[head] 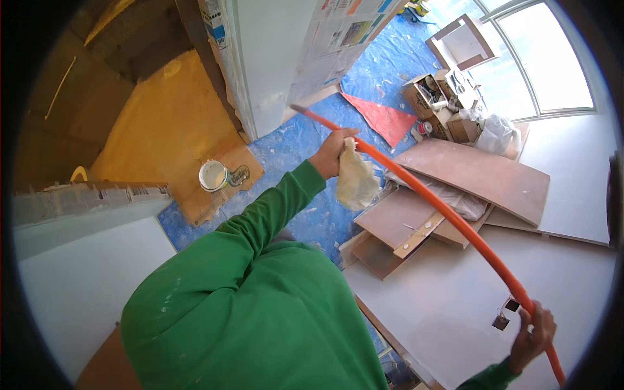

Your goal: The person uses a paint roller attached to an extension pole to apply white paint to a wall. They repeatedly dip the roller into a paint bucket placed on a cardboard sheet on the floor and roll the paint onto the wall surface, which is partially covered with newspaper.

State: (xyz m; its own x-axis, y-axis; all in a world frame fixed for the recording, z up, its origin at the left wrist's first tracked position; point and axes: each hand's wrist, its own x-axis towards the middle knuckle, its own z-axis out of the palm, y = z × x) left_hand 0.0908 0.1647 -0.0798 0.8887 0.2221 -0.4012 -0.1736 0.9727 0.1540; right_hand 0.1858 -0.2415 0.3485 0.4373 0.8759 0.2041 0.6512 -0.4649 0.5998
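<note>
A long orange pole [441, 207] with a greyish end crosses in front of me, looking bent in this wide view. My left hand [332, 152] is wrapped around it near the grey end. A cream-coloured cloth [358, 181] hangs from that same hand. Lower right, my right hand [534, 335] grips the pole farther along, with its fingers curled over it. The pole's lower end runs out of the picture. Under my left hand lies blue plastic sheeting [287, 146] with pale spatters.
Wooden boards and drawer parts [477, 175] are piled at right on a white panel [448, 292] with square cutouts. Cardboard boxes [419, 100] stand by the window. A white bucket [213, 175] sits on cardboard beside the doorway. A partly paper-covered wall edge [273, 63] rises ahead.
</note>
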